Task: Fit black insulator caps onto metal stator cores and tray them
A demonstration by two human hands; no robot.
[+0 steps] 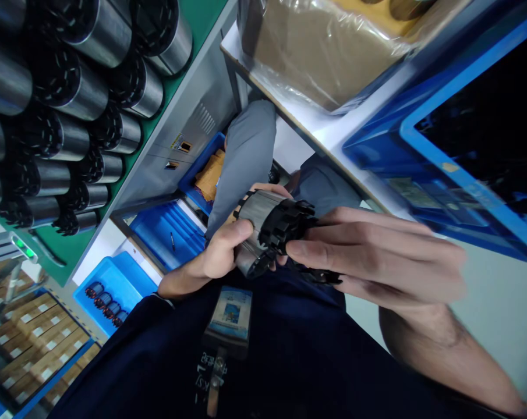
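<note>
My left hand (222,250) is wrapped round a metal stator core (263,210), with its thumb pressed on the silvery side. A toothed black plastic end ring (286,224) sits at the core's right end. Below it, a second metal and black piece (255,262) shows in part in the same grip. My right hand (377,253), somewhat blurred, is closed with its fingertips against the end ring. Under those fingers is another toothed black plastic ring (322,274), mostly covered by them.
Rows of stator cores (92,93) stand on a green bench top (202,23) at left. Blue bins (158,227) are below. A plastic-lined carton (315,55) rests on a shelf ahead. To the right is a large blue crate (420,134) with dark contents.
</note>
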